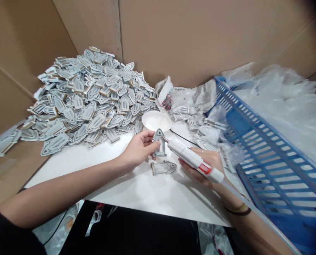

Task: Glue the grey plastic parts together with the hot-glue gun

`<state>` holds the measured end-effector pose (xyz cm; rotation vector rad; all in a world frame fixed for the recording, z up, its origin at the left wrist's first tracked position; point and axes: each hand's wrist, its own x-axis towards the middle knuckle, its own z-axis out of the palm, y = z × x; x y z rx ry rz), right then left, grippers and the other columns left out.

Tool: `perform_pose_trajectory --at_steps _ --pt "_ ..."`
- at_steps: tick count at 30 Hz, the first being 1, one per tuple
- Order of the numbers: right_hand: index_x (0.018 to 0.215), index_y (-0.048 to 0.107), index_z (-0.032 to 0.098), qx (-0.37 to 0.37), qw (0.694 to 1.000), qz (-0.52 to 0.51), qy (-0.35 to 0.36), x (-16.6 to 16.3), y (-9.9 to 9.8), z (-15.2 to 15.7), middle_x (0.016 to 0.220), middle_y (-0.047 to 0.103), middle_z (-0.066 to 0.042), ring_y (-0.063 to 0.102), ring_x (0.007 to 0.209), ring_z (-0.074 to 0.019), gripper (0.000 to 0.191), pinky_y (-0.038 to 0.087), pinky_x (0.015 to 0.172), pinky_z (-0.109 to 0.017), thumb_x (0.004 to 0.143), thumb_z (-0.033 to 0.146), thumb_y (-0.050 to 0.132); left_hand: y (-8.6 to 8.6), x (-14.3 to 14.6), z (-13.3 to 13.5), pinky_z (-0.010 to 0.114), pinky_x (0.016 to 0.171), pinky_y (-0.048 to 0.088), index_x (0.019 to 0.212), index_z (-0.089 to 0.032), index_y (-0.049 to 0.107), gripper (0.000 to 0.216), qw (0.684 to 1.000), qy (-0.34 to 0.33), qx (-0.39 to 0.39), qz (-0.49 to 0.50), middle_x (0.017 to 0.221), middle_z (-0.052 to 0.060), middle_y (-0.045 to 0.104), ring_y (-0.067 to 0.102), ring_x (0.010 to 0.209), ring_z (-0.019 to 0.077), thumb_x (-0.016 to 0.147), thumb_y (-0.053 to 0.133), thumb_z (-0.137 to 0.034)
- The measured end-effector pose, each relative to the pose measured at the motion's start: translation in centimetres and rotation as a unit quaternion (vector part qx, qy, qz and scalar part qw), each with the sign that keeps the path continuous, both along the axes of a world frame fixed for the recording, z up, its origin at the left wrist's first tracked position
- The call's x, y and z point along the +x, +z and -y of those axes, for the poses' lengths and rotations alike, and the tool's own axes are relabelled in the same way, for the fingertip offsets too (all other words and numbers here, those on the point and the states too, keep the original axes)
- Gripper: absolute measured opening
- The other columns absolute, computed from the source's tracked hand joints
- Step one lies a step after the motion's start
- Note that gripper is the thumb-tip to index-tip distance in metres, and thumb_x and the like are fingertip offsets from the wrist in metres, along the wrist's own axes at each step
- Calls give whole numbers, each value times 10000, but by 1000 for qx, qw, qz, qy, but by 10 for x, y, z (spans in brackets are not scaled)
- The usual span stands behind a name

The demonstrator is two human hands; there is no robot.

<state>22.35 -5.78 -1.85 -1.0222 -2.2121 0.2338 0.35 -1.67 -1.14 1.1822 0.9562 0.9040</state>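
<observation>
My left hand point(140, 148) pinches a grey, pointed, ridged plate point(161, 150), while my right hand point(212, 158) wraps a white, tubular plastic glue gun point(191, 157), its slim nozzle point(165, 139) just beyond my left thumb point(154, 146).

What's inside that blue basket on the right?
Crumpled, see-through plastic shows inside the blue basket. Anything lying deeper is covered by that plastic, so I can't tell.

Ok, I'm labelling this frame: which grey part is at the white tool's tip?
The grey part in the left hand, pointed end up; the loose part below it and the heaped ones are not held.
</observation>
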Motion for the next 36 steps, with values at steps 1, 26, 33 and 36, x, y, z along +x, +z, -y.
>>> perform_pose_trajectory --at_steps 1,26,33,36 --pt "628 511 227 1 1000 1 1 0 0 0 579 547 -12 512 497 -135 263 374 470 -290 889 223 545 0 0 0 192 422 424 966 -132 589 202 1000 -2 -5 2 757 10 634 542 488 79 787 634 -215" --pt "634 510 223 0 1000 -3 4 2 -5 0 584 536 -7 504 499 -130 238 352 471 -290 870 206 543 -3 0 0 207 473 487 948 -149 586 208 1000 -1 -2 18 774 0 628 563 545 91 770 654 -230" --pt "614 469 226 6 1000 9 6 3 -5 0 561 490 7 464 494 -123 241 331 476 -285 841 185 537 -2 2 0 190 462 490 943 -136 586 214 1000 2 4 25 791 17 633 570 586 96 762 667 -218" --pt "622 481 220 11 1000 19 7 4 -5 0 567 481 17 447 496 -113 218 318 483 -273 825 173 544 -1 2 0 187 460 498 927 -123 581 208 999 5 0 38 790 27 630 568 602 98 755 671 -199"
